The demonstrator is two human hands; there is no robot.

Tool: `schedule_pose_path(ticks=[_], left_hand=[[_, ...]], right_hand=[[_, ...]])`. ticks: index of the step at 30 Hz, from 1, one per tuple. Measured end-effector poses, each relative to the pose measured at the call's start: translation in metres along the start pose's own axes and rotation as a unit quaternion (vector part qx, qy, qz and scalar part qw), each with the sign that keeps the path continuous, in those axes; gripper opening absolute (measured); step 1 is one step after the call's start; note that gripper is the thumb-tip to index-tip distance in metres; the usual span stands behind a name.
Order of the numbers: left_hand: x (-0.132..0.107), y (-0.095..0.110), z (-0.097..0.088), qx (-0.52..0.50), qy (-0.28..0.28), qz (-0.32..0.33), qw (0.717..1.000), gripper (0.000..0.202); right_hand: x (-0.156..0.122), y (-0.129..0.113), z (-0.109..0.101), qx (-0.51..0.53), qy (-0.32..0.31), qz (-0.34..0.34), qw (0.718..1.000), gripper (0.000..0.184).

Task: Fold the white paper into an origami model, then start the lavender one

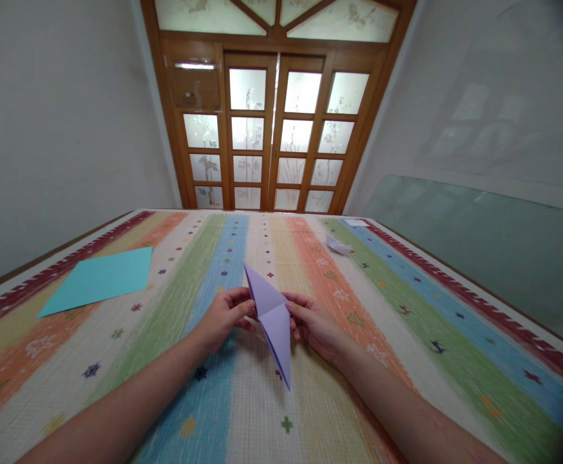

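Note:
A folded lilac paper shape, long and pointed at both ends, is held just above the striped tablecloth in the middle of the view. My left hand pinches its left edge near the centre crease. My right hand pinches its right edge at the same height. Both hands have their fingers closed on the paper.
A flat turquoise paper sheet lies on the cloth at the left. A small white folded paper figure sits at the far right-centre, with a white slip beyond it. A wooden glazed door stands behind the table.

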State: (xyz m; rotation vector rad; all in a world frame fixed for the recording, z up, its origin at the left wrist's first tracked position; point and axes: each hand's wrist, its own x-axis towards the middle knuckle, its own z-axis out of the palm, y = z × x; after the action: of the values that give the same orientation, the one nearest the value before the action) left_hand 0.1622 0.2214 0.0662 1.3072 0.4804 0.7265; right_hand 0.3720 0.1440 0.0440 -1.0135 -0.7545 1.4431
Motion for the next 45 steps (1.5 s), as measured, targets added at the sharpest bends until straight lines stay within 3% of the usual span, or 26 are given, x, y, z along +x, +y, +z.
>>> schedule_pose_path(ticks=[4, 10, 17, 25, 36, 41, 45], left_hand=[[0.001, -0.002, 0.000, 0.004, 0.011, 0.009, 1.000, 0.040], [0.003, -0.004, 0.000, 0.067, 0.103, 0.079, 0.989, 0.059], [-0.006, -0.002, 0.005, 0.122, 0.110, 0.158, 0.974, 0.067], [-0.004, 0.005, 0.008, 0.022, 0.070, 0.086, 0.994, 0.082], [0.000, 0.002, 0.004, -0.032, 0.047, 0.060, 0.997, 0.069], [-0.001, 0.004, 0.006, -0.034, 0.055, 0.055, 0.996, 0.063], [-0.001, 0.003, 0.007, -0.001, 0.096, 0.060, 0.994, 0.067]], right_hand=[[0.002, 0.003, -0.004, 0.000, 0.000, 0.002, 1.000, 0.040], [0.003, 0.003, -0.003, -0.009, -0.004, -0.007, 1.000, 0.040], [0.004, 0.005, -0.002, -0.029, 0.021, -0.009, 0.999, 0.040], [0.004, 0.005, -0.001, -0.040, 0.035, -0.006, 0.999, 0.037], [-0.006, 0.002, 0.009, -0.036, -0.055, 0.053, 0.996, 0.031], [-0.005, 0.004, 0.009, -0.033, -0.058, 0.054, 0.996, 0.032], [-0.002, 0.005, 0.006, -0.051, -0.020, 0.033, 0.998, 0.036]])
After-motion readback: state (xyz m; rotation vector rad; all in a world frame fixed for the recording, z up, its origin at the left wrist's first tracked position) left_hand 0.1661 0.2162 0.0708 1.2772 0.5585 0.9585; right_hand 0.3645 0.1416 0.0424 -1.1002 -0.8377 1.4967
